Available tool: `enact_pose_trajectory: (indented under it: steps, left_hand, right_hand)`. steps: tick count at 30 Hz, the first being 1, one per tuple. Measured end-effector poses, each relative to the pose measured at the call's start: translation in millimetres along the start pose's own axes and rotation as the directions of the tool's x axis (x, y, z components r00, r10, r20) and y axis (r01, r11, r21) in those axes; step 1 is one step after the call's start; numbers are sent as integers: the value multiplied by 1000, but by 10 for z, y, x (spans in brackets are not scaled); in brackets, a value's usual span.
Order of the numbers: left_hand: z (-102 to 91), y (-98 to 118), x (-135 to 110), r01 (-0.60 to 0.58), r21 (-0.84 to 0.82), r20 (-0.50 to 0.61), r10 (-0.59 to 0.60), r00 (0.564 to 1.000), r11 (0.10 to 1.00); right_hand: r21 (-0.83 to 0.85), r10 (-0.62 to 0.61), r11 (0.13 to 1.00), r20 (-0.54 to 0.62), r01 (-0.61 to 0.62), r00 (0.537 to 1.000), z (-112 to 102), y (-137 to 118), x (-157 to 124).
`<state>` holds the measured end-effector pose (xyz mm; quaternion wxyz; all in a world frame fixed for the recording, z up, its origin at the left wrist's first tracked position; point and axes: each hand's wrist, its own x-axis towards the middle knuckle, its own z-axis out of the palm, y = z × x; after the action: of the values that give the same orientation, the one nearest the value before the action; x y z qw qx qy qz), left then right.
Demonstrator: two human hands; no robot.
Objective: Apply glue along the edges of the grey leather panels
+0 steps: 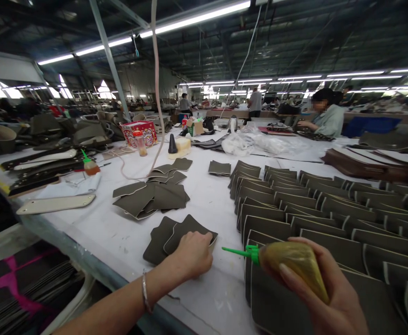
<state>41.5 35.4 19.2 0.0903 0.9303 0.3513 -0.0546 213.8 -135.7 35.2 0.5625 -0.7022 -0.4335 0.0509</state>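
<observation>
My right hand is wrapped round a glue bottle of yellowish liquid, tilted on its side. Its thin green nozzle points left, toward my other hand. My left hand, a bracelet on its wrist, has its fingers curled at the right edge of a dark olive leather piece. That piece overlaps another piece on the white table. Rows of folded olive pieces fill the right side, partly behind the bottle. Farther back lies a loose pile of flat pieces.
A second glue bottle stands at left behind a beige strap. A hose hangs down to the table. Behind are a black cone, a red patterned bag and clear plastic. A person sits at back right.
</observation>
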Motion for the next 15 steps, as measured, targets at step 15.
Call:
enact_pose_trajectory:
  steps: [15]
  left_hand:
    - [-15, -230, -1, -136, -217, -27, 133, 991, 967]
  right_hand:
    - [-121, -64, 989, 160, 84, 985, 359, 18, 119]
